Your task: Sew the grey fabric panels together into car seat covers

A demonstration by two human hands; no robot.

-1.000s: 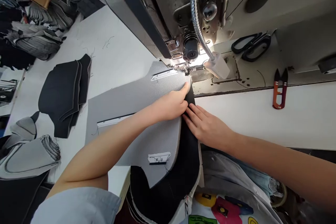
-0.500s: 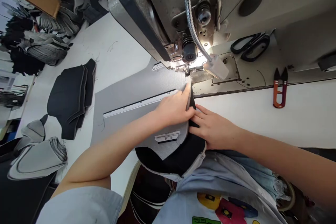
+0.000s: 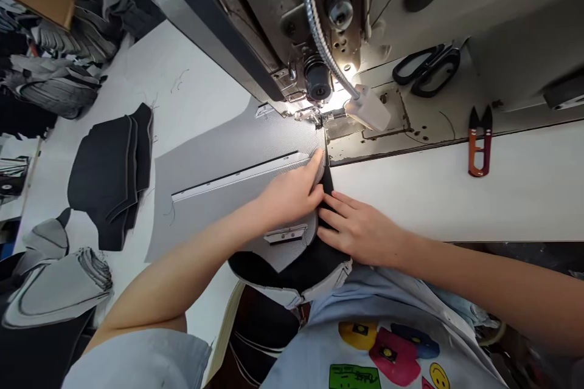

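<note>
A grey mesh fabric panel point(image 3: 219, 170) lies on the white table, its right edge running under the presser foot point(image 3: 314, 117) of the sewing machine point(image 3: 292, 6). A black fabric piece point(image 3: 314, 258) sits under that edge and curls off the table's front. My left hand point(image 3: 292, 194) presses flat on the grey panel's right edge, fingers stretched toward the needle. My right hand point(image 3: 358, 231) lies flat on the black piece just beside it, fingers extended. Neither hand grips anything.
A stack of black cut pieces point(image 3: 109, 170) lies at left, grey pieces point(image 3: 55, 285) at the lower left. Black scissors point(image 3: 426, 67) and red thread snips point(image 3: 479, 140) rest on the machine bed at right. A lamp on a gooseneck point(image 3: 365, 106) lights the needle.
The fabric has fed away through the machine; the small label strip moved up toward my hands and less black fabric hangs in front. Both hands stay by the seam edge.
</note>
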